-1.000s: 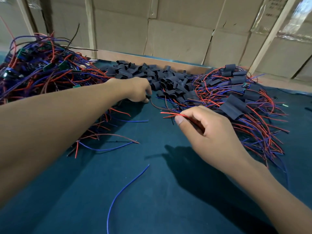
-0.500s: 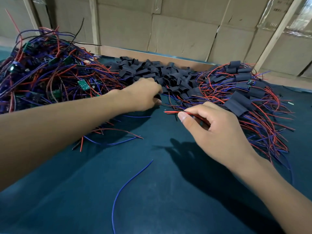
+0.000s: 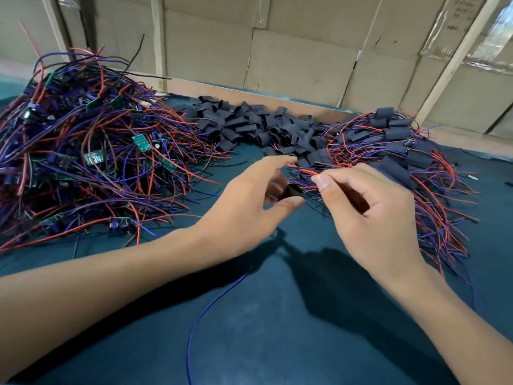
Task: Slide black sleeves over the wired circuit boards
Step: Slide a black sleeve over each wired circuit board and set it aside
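My left hand (image 3: 249, 207) pinches a short black sleeve (image 3: 292, 190) between thumb and fingers, its open end turned toward my right hand. My right hand (image 3: 366, 218) pinches a bunch of red and blue wires (image 3: 304, 173) between thumb and forefinger, the wire tips close to the sleeve's mouth. The board on those wires is hidden inside my right palm. A heap of loose black sleeves (image 3: 266, 126) lies behind both hands. To the left sits a big tangle of bare green circuit boards with wires (image 3: 83, 151).
Boards wearing black sleeves lie piled at the right (image 3: 402, 151), their wires fanning toward me. A single blue wire (image 3: 211, 304) curls on the dark green table cover (image 3: 277, 343). A wooden rail and cardboard boxes (image 3: 305, 59) close off the far edge.
My left hand left the sleeve heap with one sleeve and came toward my right hand. My right hand kept its pinch on the wires and rose slightly.
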